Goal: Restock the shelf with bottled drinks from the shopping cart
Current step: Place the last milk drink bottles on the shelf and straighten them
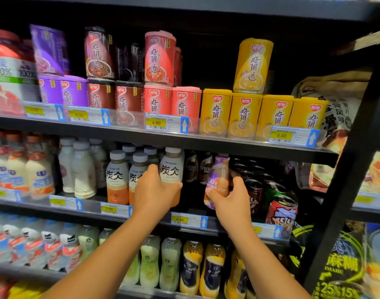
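A person restocking a store's black metal middle shelf (141,214) sets two bottled drinks into place at once. The left hand (154,190) is wrapped around a grey-capped plastic latte bottle with a white-and-orange label (171,169), holding it upright at the shelf's front edge, just beside two matching latte bottles (117,175) on its left. The right hand (232,199) is closed around the lower half of a purple-and-orange labelled coffee bottle (219,180), tilted slightly, in the gap in front of dark-labelled coffee bottles (198,167) and close to a cluster of dark drink cans (255,190). The shopping cart is out of view.

The risks appear to lie in the tight spacing: the tilted coffee bottle could topple if released before it stands flat, or knock the red cartoon-print can (281,212) leaning at the shelf edge. The latte bottle, set so near the lip, might slip forward off the shelf.
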{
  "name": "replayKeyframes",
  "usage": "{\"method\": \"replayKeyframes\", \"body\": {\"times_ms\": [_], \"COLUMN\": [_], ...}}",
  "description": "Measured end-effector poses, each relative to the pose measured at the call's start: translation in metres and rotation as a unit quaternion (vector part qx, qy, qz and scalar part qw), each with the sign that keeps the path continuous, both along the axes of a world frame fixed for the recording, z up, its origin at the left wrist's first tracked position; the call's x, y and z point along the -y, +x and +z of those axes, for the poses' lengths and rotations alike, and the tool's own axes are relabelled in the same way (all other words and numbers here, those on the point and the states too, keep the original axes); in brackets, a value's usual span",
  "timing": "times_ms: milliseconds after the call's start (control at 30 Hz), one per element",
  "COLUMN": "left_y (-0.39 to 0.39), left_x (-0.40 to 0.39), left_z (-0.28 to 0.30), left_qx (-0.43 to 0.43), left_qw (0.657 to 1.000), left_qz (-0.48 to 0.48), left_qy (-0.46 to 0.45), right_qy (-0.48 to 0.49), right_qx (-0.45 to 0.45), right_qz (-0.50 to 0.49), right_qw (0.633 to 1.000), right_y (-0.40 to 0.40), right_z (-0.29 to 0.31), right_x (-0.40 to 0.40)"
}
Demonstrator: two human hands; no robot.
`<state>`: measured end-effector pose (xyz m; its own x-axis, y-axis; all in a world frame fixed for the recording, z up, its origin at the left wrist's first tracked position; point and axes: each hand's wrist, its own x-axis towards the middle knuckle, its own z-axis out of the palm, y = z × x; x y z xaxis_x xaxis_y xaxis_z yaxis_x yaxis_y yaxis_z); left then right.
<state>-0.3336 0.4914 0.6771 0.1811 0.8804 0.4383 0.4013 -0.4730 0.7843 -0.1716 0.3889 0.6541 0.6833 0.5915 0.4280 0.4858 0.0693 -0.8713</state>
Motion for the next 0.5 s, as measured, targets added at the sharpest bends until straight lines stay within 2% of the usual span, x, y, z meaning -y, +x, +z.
{"method": "replayKeyframes", "body": {"times_ms": [233,500], "left_y": [0.004,0.005], "left_x": [-0.011,-0.014], "left_z": [-0.023,-0.038], "left_qx": [-0.044,-0.048], "left_qw": [0.999,0.998], "left_qz": [0.018,0.027], "left_qy": [0.016,0.031], "right_qy": [-0.060,-0.142], "right_qx": [0.005,0.008], "right_qz": [-0.008,-0.021], "right_qw": [0.998,0.990], "right_y": [0.004,0.009], "right_z": [0.006,0.003], "right_x": [-0.008,-0.020]}}
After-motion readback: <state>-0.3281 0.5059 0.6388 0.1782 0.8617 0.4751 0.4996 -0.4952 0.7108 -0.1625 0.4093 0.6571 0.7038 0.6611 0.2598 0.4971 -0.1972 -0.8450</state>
